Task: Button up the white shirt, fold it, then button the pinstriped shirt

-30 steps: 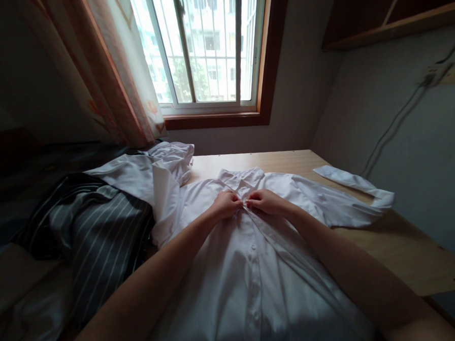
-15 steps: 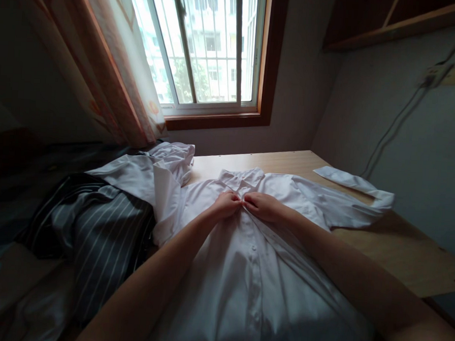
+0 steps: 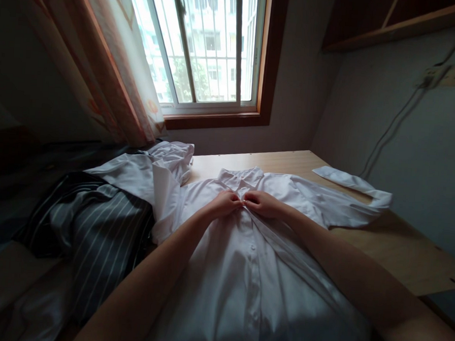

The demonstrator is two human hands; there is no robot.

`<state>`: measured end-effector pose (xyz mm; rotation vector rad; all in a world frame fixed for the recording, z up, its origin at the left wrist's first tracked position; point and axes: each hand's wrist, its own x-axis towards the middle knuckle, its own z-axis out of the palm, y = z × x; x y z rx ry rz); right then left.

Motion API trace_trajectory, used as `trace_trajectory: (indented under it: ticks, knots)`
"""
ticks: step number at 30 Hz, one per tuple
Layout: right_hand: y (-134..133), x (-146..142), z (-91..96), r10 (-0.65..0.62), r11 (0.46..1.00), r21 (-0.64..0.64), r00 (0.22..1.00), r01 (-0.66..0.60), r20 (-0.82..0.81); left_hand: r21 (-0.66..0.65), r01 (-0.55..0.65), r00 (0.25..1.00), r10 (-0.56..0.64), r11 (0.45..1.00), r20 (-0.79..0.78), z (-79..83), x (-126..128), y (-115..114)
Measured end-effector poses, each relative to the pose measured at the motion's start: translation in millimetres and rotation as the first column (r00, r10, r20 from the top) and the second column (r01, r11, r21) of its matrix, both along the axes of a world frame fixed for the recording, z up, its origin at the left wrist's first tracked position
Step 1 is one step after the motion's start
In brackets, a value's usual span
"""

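Observation:
A white button-up shirt [image 3: 230, 262] lies spread on the wooden table, its collar toward the window and its front edges running toward me. Just below the collar, my left hand [image 3: 226, 203] pinches the front edge of the shirt. My right hand [image 3: 263, 203] grips the other front edge beside it, and the fingertips of both hands almost meet. Whether a button sits between them is too small to tell. Lower down the front strip, several small buttons show. One sleeve bends back across the table on the right.
Dark striped fabric [image 3: 105, 235] and crumpled white clothing [image 3: 132, 173] are heaped to the left. Bare wood of the table [image 3: 391, 250] shows at the right. A curtained window [image 3: 207, 47] stands behind, and a cord [image 3: 390, 128] hangs from a wall socket.
Both hands stay at the same spot below the collar, with only slight finger movement. The shirt lies as before.

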<state>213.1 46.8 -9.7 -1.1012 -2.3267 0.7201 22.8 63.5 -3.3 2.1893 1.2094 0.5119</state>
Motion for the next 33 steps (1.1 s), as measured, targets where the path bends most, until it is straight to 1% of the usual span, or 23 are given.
trace_trajectory:
  ticks: [3, 7, 10, 16, 19, 22, 28, 30, 33]
  knots:
    - [1.6, 0.5, -0.7, -0.004, 1.0, -0.024, 1.0, 0.004, -0.004, 0.017, 0.02, 1.0, -0.021, 1.0, 0.007, 0.3, -1.2, 0.1]
    - [2.9, 2.1, -1.2, 0.005, 0.997, -0.076, 0.998, -0.01, -0.062, -0.03, 0.023, 0.999, -0.022, 0.999, 0.047, 0.9, -3.1, -2.5]
    - [1.8, 2.6, -0.9, 0.005, 0.996, -0.084, 0.997, -0.011, -0.075, -0.057, 0.021, 0.996, -0.016, 0.998, 0.092, 0.4, -4.5, -3.8]
    - [-1.0, 1.9, -0.2, 0.0, 0.999, -0.05, 0.997, -0.003, -0.076, -0.206, 0.073, 0.981, -0.033, 0.976, 0.191, 2.3, -6.9, -5.7]
    - [-2.0, 1.4, 0.7, -0.004, 0.999, -0.036, 0.998, 0.002, -0.056, -0.264, 0.074, 0.978, -0.018, 0.962, 0.208, 5.1, -6.2, -7.6]
    - [-3.8, 0.1, 2.4, -0.021, 0.999, -0.028, 1.0, 0.021, -0.008, -0.276, 0.051, 0.978, 0.008, 0.96, 0.21, 6.2, -4.7, -8.4]
    - [-5.5, -2.4, 3.3, -0.077, 0.997, 0.006, 0.995, 0.077, 0.066, -0.29, 0.042, 0.976, 0.023, 0.956, 0.216, 3.7, -3.6, -6.6]
    - [-4.6, -2.3, 2.1, -0.07, 0.997, 0.015, 0.996, 0.069, 0.058, -0.288, 0.04, 0.979, 0.021, 0.957, 0.204, 3.4, -3.8, -6.1]
    - [-2.3, -1.8, -0.2, -0.041, 0.999, 0.028, 0.999, 0.041, -0.003, -0.276, 0.042, 0.985, 0.006, 0.96, 0.17, 4.6, -4.1, -5.6]
